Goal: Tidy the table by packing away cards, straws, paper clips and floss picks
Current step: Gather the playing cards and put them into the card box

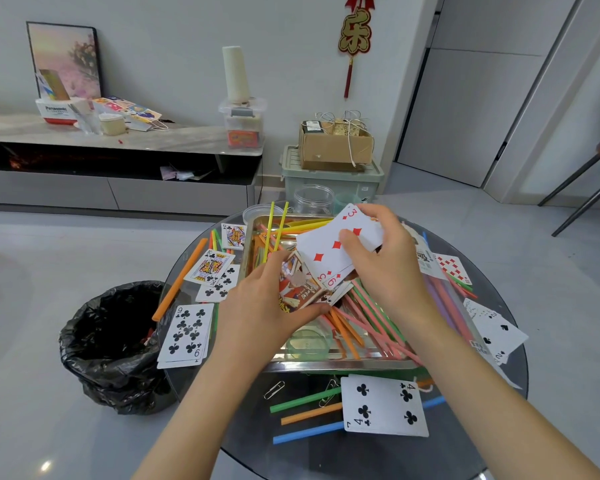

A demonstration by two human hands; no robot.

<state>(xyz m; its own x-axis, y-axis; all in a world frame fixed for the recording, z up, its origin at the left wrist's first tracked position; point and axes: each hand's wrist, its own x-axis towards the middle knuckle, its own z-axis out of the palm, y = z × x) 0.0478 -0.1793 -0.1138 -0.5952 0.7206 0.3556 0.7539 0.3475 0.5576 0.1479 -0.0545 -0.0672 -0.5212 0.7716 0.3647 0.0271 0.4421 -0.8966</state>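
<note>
"panasonic" on white box (57, 110). gold "乐" on red wall hanging (355, 31). card corners: "3" on diamonds card (338, 242), "9" on left clubs card (187, 332), "4" on near clubs card (383, 405), "k" on king card (209, 266), "q" on queen card (234, 236).

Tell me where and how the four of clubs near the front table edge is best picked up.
Probably by its left edge, coming from the left: the four of clubs lies flat, face up, across the orange straw and blue straw, which likely lift that edge off the glass table for a pinch.
</note>
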